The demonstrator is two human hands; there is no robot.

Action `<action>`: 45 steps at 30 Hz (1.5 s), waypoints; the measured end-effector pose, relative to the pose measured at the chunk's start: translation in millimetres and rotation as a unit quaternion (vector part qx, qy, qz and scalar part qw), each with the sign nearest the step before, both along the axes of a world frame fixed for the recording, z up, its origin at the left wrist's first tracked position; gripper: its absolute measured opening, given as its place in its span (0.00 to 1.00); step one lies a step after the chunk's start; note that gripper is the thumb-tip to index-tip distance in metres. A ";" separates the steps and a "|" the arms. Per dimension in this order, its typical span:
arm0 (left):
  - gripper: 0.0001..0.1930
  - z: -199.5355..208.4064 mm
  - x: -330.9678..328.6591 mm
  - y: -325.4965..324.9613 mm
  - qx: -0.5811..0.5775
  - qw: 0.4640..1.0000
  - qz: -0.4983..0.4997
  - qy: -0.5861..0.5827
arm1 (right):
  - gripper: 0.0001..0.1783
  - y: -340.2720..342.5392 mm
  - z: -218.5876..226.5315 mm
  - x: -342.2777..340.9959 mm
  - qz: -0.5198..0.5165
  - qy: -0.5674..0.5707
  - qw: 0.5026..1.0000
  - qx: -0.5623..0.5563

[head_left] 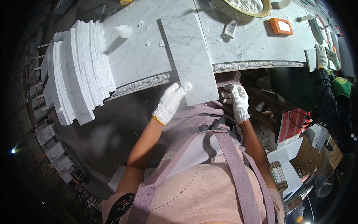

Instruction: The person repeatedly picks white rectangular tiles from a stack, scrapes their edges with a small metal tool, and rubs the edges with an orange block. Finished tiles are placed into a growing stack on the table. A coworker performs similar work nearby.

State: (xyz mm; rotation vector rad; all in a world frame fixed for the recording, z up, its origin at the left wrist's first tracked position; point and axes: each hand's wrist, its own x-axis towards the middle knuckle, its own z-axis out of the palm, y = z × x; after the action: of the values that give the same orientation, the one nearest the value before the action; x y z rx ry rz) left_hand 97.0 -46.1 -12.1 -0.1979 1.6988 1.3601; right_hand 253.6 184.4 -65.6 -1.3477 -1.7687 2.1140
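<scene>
A long rectangular marble slab, white with grey veins, lies across the worktable and juts out over its near edge toward me. My left hand, in a white knitted glove, grips the slab's left edge near its close end, with fingertips on the top face. To the right of the slab, my gloved right hand is closed on a small thin flat blade, which points up and away from me. Its handle, if any, is hidden in the fingers.
Marble pieces stand stacked on the left of the worktable. A white bottle, bowl of white paste, crumpled white glove and orange box sit on top. At right, a co-worker's gloved hands touch another slab.
</scene>
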 end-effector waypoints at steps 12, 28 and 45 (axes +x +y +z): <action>0.30 20.2 0.6 14.3 -0.043 0.992 -0.077 0.085 | 0.14 4.8 -0.6 11.6 -0.056 0.069 0.985 -0.150; 0.28 30.8 -4.1 20.4 -0.147 0.974 -0.154 0.078 | 0.18 0.7 85.4 30.7 0.130 0.077 0.952 -0.267; 0.25 35.6 24.6 63.7 -0.015 0.981 -0.194 -0.011 | 0.11 -1.8 101.7 13.8 0.057 0.069 0.990 -0.108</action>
State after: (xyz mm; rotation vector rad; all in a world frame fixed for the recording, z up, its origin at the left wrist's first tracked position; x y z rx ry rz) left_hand 121.6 17.6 23.4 0.0995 1.6372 1.0385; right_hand 267.4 182.6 36.1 -1.1317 -1.6414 2.4548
